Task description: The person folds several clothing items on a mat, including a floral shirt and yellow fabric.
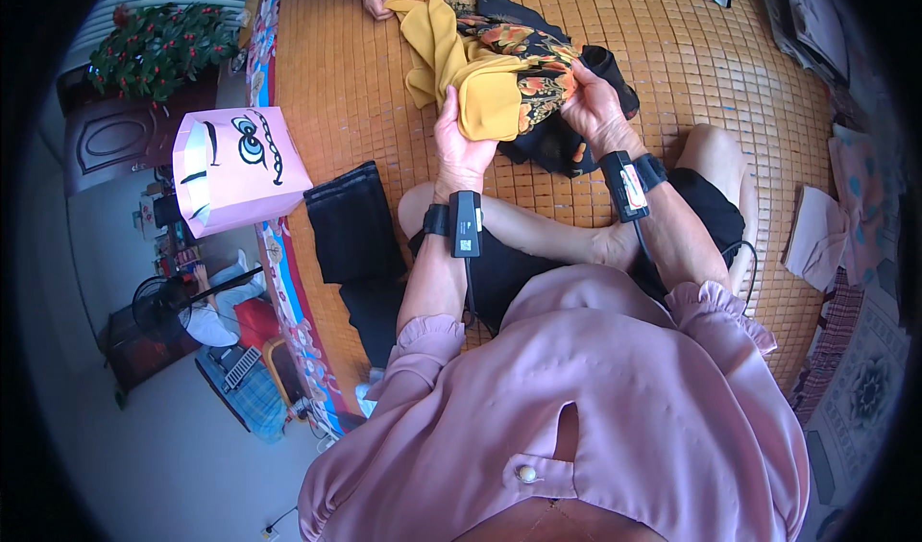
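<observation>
Beneath the left hand [465,148] and right hand [594,110], a tan tiled mat [331,110] is spread; between them, bunched yellow-and-floral cloth [490,103] is gripped, its yellow part by the left, its patterned part by the right. Beside the left forearm [434,278], folded black cloth [351,230] is laid flat, seemingly finished; smoothing the bunched piece appears incomplete.

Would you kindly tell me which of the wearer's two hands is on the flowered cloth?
The right hand, which holds the flowered black cloth; the left hand holds the plain yellow cloth instead.
</observation>
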The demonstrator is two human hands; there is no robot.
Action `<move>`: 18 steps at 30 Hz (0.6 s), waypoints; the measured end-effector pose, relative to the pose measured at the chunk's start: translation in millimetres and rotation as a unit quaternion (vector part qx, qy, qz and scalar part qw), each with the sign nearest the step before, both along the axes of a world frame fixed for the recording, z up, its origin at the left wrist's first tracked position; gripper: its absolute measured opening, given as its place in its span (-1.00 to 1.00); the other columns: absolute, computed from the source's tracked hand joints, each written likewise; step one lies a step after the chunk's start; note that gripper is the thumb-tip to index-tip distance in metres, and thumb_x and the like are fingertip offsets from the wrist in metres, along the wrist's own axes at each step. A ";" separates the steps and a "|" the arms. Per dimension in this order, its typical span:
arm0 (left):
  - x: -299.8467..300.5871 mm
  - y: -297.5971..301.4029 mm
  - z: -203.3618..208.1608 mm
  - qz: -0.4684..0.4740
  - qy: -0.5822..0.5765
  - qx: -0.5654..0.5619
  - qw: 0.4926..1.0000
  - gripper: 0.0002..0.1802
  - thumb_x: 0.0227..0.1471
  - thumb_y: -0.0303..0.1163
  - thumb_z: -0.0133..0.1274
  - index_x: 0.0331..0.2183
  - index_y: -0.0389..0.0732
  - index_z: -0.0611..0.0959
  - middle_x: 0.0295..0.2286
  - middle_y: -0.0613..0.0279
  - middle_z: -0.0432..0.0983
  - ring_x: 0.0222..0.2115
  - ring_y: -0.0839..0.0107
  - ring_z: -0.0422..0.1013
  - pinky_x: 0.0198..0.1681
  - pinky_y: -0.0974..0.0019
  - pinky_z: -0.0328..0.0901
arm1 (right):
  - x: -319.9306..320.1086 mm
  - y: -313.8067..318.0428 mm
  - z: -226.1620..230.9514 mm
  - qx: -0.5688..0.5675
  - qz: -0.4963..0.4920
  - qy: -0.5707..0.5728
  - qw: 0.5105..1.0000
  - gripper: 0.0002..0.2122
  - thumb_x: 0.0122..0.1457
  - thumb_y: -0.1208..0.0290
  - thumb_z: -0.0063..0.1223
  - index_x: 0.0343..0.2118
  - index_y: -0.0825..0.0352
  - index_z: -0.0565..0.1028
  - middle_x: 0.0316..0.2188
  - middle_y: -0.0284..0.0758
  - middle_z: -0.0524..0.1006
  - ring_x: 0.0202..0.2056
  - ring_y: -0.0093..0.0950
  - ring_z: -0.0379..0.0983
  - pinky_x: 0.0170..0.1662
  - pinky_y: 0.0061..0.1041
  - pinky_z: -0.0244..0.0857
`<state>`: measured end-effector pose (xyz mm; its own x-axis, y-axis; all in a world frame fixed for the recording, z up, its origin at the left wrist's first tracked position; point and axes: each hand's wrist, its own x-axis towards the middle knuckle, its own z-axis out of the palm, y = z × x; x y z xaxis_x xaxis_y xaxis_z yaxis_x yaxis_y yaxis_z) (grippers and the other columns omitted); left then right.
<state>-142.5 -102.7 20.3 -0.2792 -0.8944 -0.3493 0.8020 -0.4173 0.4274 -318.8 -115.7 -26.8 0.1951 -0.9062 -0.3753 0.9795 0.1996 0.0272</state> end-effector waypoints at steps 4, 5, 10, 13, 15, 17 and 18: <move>2.1 1.2 -1.8 0.009 -0.006 -0.001 1.000 -0.48 0.10 -0.09 -0.23 -0.03 -0.26 0.30 -0.06 0.07 0.29 -0.03 0.17 0.23 0.05 0.03 0.09 | 2.6 2.4 6.8 0.003 0.000 0.036 0.999 -0.67 0.25 0.38 -0.46 0.00 0.48 0.11 -0.04 -0.01 0.25 -0.02 -0.21 0.24 0.06 -0.22 0.16; 2.0 1.4 -1.9 0.009 0.000 0.004 1.000 -0.48 0.10 -0.09 -0.23 -0.02 -0.26 0.30 -0.06 0.07 0.29 -0.03 0.18 0.23 0.05 0.03 0.09 | 1.9 2.3 5.0 0.003 -0.001 0.036 0.999 -0.67 0.25 0.38 -0.46 0.00 0.48 0.11 -0.04 -0.01 0.25 -0.02 -0.21 0.24 0.06 -0.22 0.16; 2.0 2.0 -2.9 0.012 -0.005 0.009 1.000 -0.48 0.11 -0.09 -0.27 0.00 -0.23 0.29 -0.02 0.07 0.24 0.02 0.16 0.17 0.09 0.03 0.01 | 2.0 3.8 5.8 0.010 0.010 0.035 0.999 -0.66 0.25 0.37 -0.45 0.01 0.46 0.11 -0.04 -0.01 0.25 -0.03 -0.20 0.25 0.05 -0.21 0.16; 3.9 3.6 -4.3 0.014 -0.007 0.008 1.000 -0.48 0.10 -0.09 -0.25 -0.01 -0.24 0.29 -0.04 0.07 0.26 -0.01 0.17 0.20 0.06 0.03 0.06 | 4.1 4.2 8.1 0.017 0.016 0.052 0.998 -0.67 0.24 0.39 -0.48 -0.03 0.52 0.13 -0.04 -0.05 0.27 -0.03 -0.25 0.25 0.06 -0.29 0.14; 3.5 4.1 -4.3 0.012 -0.003 0.004 1.000 -0.48 0.09 -0.09 -0.23 -0.02 -0.25 0.29 -0.06 0.06 0.28 -0.03 0.17 0.23 0.04 0.03 0.10 | 3.8 4.2 4.9 0.014 0.016 0.049 0.999 -0.67 0.24 0.39 -0.47 -0.03 0.52 0.13 -0.04 -0.05 0.27 -0.03 -0.25 0.25 0.06 -0.29 0.14; 2.9 4.3 -4.6 0.016 -0.019 0.004 1.000 -0.49 0.11 -0.10 -0.28 0.00 -0.21 0.28 -0.02 0.09 0.25 0.01 0.17 0.17 0.08 0.02 0.03 | 3.3 3.8 0.3 0.013 0.017 0.047 0.999 -0.67 0.24 0.39 -0.46 -0.03 0.52 0.13 -0.04 -0.05 0.27 -0.04 -0.25 0.26 0.05 -0.29 0.14; 2.5 4.3 -4.7 0.016 -0.019 0.004 1.000 -0.49 0.11 -0.10 -0.28 0.00 -0.21 0.28 -0.02 0.09 0.25 0.01 0.17 0.17 0.08 0.02 0.03 | 2.8 2.8 -2.6 0.016 0.016 0.036 0.999 -0.66 0.24 0.37 -0.45 -0.02 0.50 0.14 -0.05 -0.04 0.28 -0.04 -0.24 0.26 0.05 -0.27 0.16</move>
<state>-140.0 -98.4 15.6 -0.2378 -0.8994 -0.3669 0.7983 -0.3961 0.4537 -316.0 -112.9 -29.4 0.1958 -0.8870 -0.4183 0.9721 0.2319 -0.0368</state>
